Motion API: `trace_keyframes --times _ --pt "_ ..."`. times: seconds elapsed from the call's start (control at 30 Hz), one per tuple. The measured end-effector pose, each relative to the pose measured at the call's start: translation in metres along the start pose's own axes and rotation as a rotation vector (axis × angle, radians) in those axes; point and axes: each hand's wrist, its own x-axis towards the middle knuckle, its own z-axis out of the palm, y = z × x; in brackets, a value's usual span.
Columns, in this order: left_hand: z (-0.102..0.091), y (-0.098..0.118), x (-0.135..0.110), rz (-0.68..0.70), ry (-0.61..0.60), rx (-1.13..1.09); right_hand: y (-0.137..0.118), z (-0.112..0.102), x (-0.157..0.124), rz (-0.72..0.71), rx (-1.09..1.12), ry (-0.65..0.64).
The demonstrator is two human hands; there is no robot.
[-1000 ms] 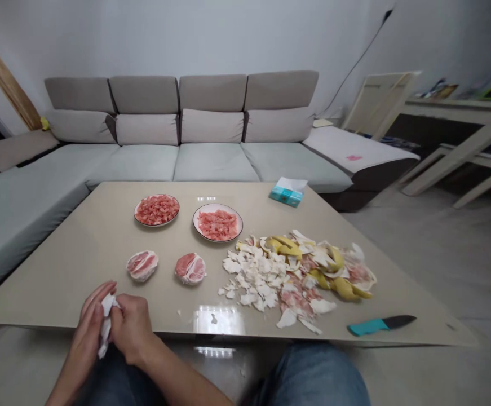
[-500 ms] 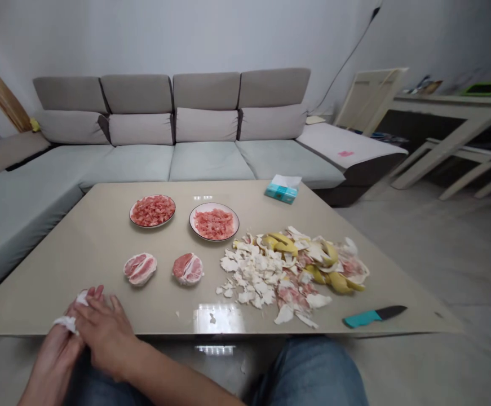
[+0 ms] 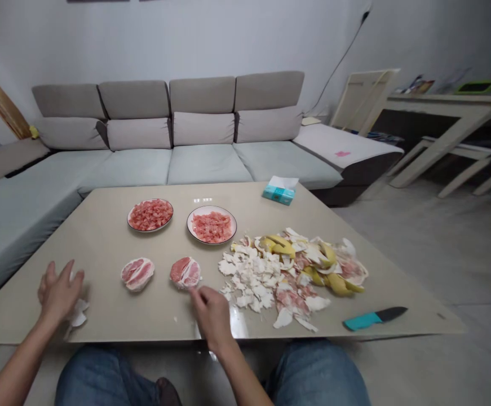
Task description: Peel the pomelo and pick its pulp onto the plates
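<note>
My left hand is over the left part of the table, fingers spread. A crumpled white tissue lies beneath and beside its palm; a bit of white also shows between the fingers. My right hand is curled closed near the front edge. Its thumb side comes right up to a peeled pomelo piece with pink flesh; whether they touch I cannot tell. The inside of that hand is hidden. Another peeled pomelo piece sits between the two hands.
Two plates, a left plate and a right plate, hold pink pomelo flesh. A heap of peel and white pith spreads to the right. Near the front right lies a teal-handled knife. A tissue pack is at the back.
My hands, earlier together around the white tissue at the left, have parted. The left opened over the table with the tissue by it; the right moved across to the right-hand pomelo piece.
</note>
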Motion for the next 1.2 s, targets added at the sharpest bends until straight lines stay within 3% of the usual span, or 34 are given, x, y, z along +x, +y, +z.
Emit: trace_keyframes --times 0.1,0.23,0.37,0.5,0.67,0.97,1.2 --pt "0.006 0.04 -0.034 0.237 -0.052 -0.24 0.009 -0.009 0.021 -0.004 0.052 0.097" --pt "0.021 0.109 -0.084 0.329 -0.354 -0.567 0.009 0.004 0.041 0.057 0.127 -0.071" --pt "0.048 0.145 -0.109 0.26 -0.532 -0.616 0.008 0.012 0.039 0.09 0.135 -0.075" --pt "0.07 0.153 -0.122 0.217 -0.572 -0.643 0.011 0.008 0.02 0.065 0.128 -0.008" --pt "0.075 0.165 -0.143 0.248 -0.642 -0.78 0.01 -0.002 -0.003 -0.062 0.19 0.051" --pt "0.048 0.174 -0.162 0.238 -0.575 -0.821 0.007 -0.027 -0.018 -0.165 0.285 0.016" --pt "0.023 0.176 -0.182 0.267 -0.561 -0.851 0.002 -0.053 -0.027 -0.127 0.147 -0.24"
